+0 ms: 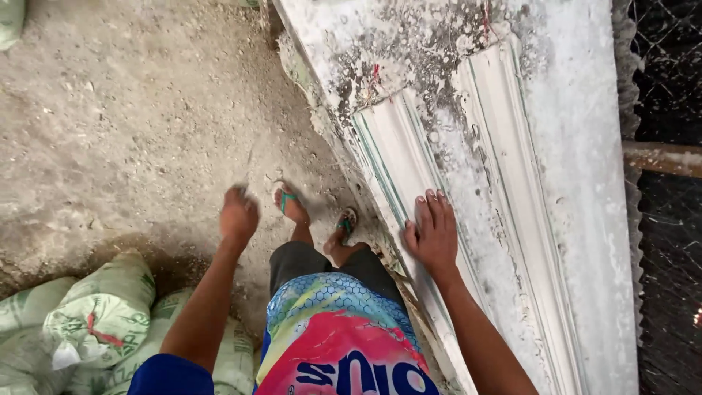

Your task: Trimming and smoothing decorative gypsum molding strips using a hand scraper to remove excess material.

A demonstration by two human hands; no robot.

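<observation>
White moulding point(409, 168) lies on a long worktop point(585, 183), and it runs from the near end up toward the far end. It has long ridges and a thin green line along its left edge. The right hand point(433, 234) lies flat on the moulding, fingers point(439, 208) straight and close together, pointing away from the person. It presses down on top and does not wrap around anything.

A second ridged strip point(512, 146) lies just beside the first one, more to the right. The worktop is white with grey, flaky patches near its far end.

The left hand point(238, 213) hangs in the air over the floor point(131, 110), well apart from the worktop. It holds nothing. It is blurry, so you cannot tell if its fingers are curled or loose.

Below the hands are two feet in green flip-flops point(287, 201) on the dusty floor, right beside the worktop's edge. The person wears dark shorts and a bright shirt.

Pale green sacks point(102, 314) are piled on the floor at the lower left. Wire mesh point(669, 88) and a wooden rail point(662, 157) stand on the right, past the worktop.
</observation>
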